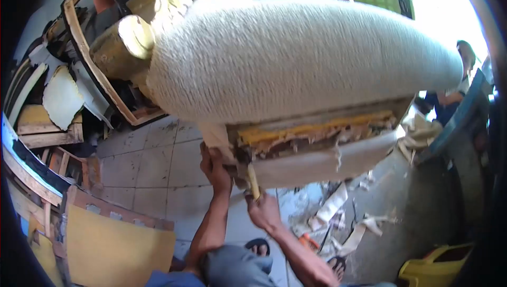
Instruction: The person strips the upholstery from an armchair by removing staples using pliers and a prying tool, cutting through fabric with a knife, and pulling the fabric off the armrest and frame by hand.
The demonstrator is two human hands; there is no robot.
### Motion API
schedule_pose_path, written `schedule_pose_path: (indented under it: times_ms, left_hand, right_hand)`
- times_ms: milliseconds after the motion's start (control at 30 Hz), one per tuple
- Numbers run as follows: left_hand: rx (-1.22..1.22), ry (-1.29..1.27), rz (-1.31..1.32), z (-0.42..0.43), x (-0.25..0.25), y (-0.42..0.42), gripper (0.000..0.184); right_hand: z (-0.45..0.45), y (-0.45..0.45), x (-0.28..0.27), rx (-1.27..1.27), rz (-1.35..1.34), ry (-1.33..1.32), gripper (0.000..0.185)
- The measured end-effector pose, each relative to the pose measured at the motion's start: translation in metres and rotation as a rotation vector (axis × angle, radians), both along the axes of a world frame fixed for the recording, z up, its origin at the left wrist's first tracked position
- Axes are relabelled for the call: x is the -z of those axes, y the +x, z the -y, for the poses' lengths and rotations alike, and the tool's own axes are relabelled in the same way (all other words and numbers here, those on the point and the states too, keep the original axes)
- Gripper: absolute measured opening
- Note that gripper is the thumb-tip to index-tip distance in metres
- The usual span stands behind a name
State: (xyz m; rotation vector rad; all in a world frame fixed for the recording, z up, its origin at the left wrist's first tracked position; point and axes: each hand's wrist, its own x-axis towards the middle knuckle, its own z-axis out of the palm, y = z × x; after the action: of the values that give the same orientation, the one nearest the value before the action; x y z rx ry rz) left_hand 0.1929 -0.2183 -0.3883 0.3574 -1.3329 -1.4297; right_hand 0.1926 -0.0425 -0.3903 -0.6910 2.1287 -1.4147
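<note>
A large cream textured upholstered piece [306, 57] fills the upper middle of the view. Under it, a wooden frame edge shows torn yellow foam [317, 131] and a loose pale cloth flap [322, 168]. My left hand [215, 169] is at the lower left corner of the piece, against the pale fabric there, with fingers bent; what it grips is hard to make out. My right hand [263, 210] is closed around the light handle of a hammer-like tool [253, 181], whose dark head touches the frame's corner beside the foam.
Cloth scraps [332, 205] and an orange object [309, 242] lie on the floor. A yellow plastic item [435, 268] is at the lower right. Wooden frames and a yellow panel [119, 244] stand at the left. Another person [449, 96] is at the far right.
</note>
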Motion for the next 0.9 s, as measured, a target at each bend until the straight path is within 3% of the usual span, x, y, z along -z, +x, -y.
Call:
schedule_pose_path:
  times_ms: [67, 167, 233, 333, 400, 467, 533, 600, 667, 733, 800, 833, 900]
  left_hand:
    - [0.053, 0.001, -0.010, 0.007, -0.009, -0.006, 0.041]
    - [-0.061, 0.031, -0.025, -0.003, 0.003, 0.001, 0.040]
    - [0.011, 0.041, -0.111, 0.000, -0.005, -0.008, 0.038]
    - [0.071, 0.039, -0.115, 0.003, -0.002, -0.002, 0.039]
    - [0.050, 0.048, -0.094, 0.000, -0.001, 0.004, 0.039]
    - [0.007, 0.048, -0.075, -0.002, -0.012, -0.002, 0.046]
    - [-0.037, 0.029, 0.082, -0.012, -0.009, 0.009, 0.041]
    - [0.047, 0.066, -0.127, 0.000, -0.009, -0.004, 0.043]
    - [0.000, 0.150, -0.017, -0.008, 0.013, 0.024, 0.043]
    - [0.022, 0.034, -0.132, 0.002, -0.006, -0.011, 0.043]
    - [0.069, 0.058, -0.125, -0.004, -0.003, 0.015, 0.048]
    - [0.040, 0.038, -0.024, 0.006, 0.015, 0.031, 0.048]
    - [-0.039, -0.144, 0.033, 0.018, 0.006, 0.005, 0.048]
  right_hand:
    - [-0.006, -0.016, -0.011, -0.112, -0.018, -0.013, 0.037]
    - [0.003, -0.011, -0.007, -0.095, 0.005, 0.026, 0.039]
    - [0.006, -0.017, -0.018, -0.053, -0.038, 0.019, 0.039]
    - [-0.015, -0.021, -0.070, -0.184, 0.248, 0.121, 0.038]
    - [0.002, -0.008, -0.012, -0.111, 0.123, 0.098, 0.039]
    - [0.014, -0.014, 0.006, -0.019, -0.029, -0.100, 0.038]
    - [-0.003, -0.007, -0.017, -0.058, -0.067, -0.036, 0.038]
    - [-0.010, -0.018, -0.043, -0.129, 0.068, 0.043, 0.035]
    - [-0.007, 0.006, 0.004, -0.166, 0.143, 0.040, 0.037]
    - [0.025, -0.015, 0.056, 0.102, -0.368, -0.184, 0.038]
    - [0.017, -0.026, 0.143, -0.208, -0.446, -0.002, 0.034]
    - [-0.008, -0.010, 0.107, -0.178, -0.309, -0.016, 0.030]
    - [-0.031, 0.000, 0.133, -0.155, -0.189, 0.073, 0.031]
